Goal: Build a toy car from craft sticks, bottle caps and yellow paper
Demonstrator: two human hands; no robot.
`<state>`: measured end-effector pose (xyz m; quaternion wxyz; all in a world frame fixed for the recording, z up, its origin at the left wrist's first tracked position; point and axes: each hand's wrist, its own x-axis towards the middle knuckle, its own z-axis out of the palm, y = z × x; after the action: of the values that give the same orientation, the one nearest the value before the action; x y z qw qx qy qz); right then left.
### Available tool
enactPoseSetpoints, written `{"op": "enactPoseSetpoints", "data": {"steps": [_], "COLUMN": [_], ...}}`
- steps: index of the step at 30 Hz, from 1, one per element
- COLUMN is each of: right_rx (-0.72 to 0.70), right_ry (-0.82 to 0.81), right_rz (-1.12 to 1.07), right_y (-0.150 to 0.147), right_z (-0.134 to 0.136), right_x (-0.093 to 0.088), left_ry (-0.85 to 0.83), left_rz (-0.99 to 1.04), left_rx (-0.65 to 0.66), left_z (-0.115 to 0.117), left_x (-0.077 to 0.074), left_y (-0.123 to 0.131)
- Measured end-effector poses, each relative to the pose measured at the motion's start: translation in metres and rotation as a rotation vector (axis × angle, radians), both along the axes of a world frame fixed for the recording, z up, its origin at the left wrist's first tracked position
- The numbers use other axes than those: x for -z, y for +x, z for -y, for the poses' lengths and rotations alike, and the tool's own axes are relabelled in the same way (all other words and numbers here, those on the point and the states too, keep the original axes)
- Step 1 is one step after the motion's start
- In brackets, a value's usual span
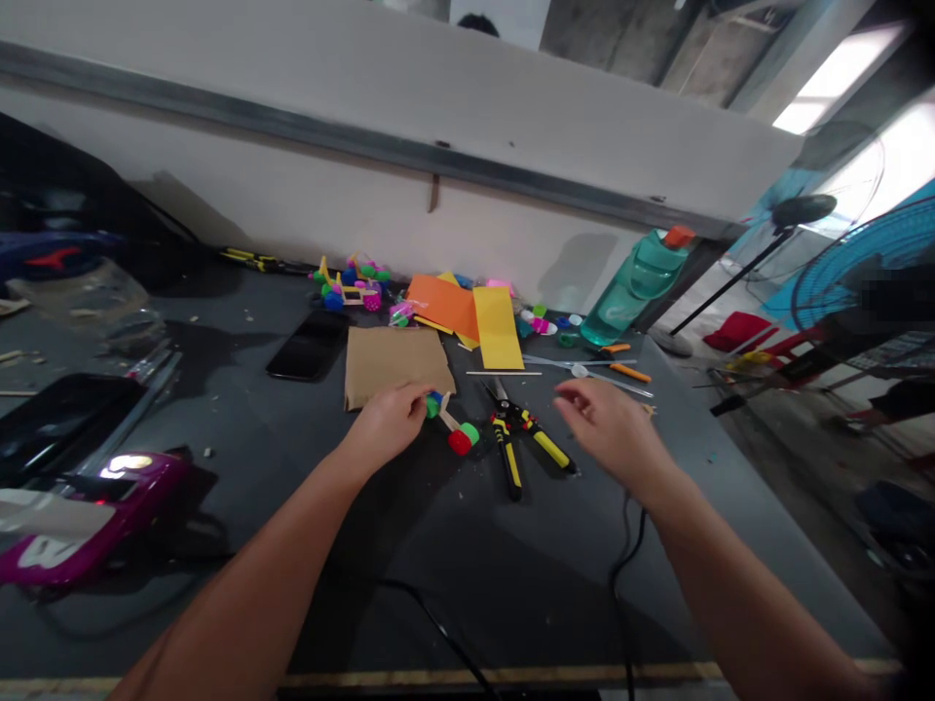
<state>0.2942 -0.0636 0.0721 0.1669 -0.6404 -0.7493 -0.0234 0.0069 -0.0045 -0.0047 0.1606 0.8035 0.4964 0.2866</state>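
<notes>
Left hand (387, 424) closes on a popsicle-stick toy (454, 431), its end hidden under the fingers. Right hand (605, 428) hangs open beside yellow-handled snips (517, 438), above the desk (701, 545).

We can read no words, brand or numbers here; the white marking (44, 555) on the magenta object (94, 521) and the red mark (53, 257) on the dark blue item (51, 256) stay illegible.
</notes>
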Motion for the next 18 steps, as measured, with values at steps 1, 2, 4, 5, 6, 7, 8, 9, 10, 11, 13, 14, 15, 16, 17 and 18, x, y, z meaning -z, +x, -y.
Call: {"op": "enactPoseSetpoints", "data": {"steps": [1,2,4,5,6,7,8,9,10,11,13,14,15,16,17,18], "right_rx": [-0.076,-0.127,-0.197,-0.226,-0.242,-0.25,-0.253,-0.248,-0.241,-0.231,-0.216,-0.213,-0.213,-0.217,-0.224,-0.232], "right_ry": [-0.019,-0.049,-0.135,-0.165,-0.184,-0.196,-0.205,-0.209,-0.21,-0.206,-0.191,-0.181,-0.169,-0.158,-0.146,-0.134], "right_rz": [-0.043,-0.085,-0.136,-0.144,-0.149,-0.153,-0.156,-0.162,-0.171,-0.182,-0.198,-0.206,-0.214,-0.222,-0.227,-0.231], "right_y": [-0.015,-0.029,-0.056,-0.067,-0.076,-0.083,-0.088,-0.092,-0.093,-0.094,-0.095,-0.095,-0.094,-0.094,-0.094,-0.094], "right_z": [-0.003,-0.006,-0.008,-0.008,-0.008,-0.007,-0.006,-0.004,-0.003,-0.002,0.0,0.001,0.002,0.003,0.004,0.005], "right_x": [0.003,0.008,0.018,0.023,0.028,0.033,0.037,0.04,0.044,0.047,0.052,0.054,0.057,0.059,0.061,0.062], "left_ry": [-0.019,-0.033,-0.051,-0.061,-0.073,-0.087,-0.101,-0.115,-0.126,-0.136,-0.144,-0.142,-0.137,-0.133,-0.129,-0.127], "left_rz": [0.013,0.022,0.033,0.038,0.045,0.058,0.074,0.094,0.112,0.127,0.143,0.145,0.145,0.142,0.136,0.127], "left_rx": [-0.013,-0.024,-0.04,-0.039,-0.037,-0.033,-0.033,-0.035,-0.04,-0.044,-0.044,-0.037,-0.029,-0.019,-0.009,0.0], "left_z": [0.0,-0.001,-0.003,-0.004,-0.004,-0.005,-0.005,-0.005,-0.005,-0.005,-0.004,-0.004,-0.004,-0.003,-0.003,-0.002], "left_x": [0.0,0.001,0.002,0.003,0.004,0.004,0.004,0.004,0.003,0.003,0.003,0.004,0.004,0.005,0.005,0.005], "left_y": [0.0,0.0,-0.001,-0.001,-0.001,-0.001,-0.001,0.0,0.001,0.003,0.005,0.006,0.007,0.007,0.008,0.008]}}
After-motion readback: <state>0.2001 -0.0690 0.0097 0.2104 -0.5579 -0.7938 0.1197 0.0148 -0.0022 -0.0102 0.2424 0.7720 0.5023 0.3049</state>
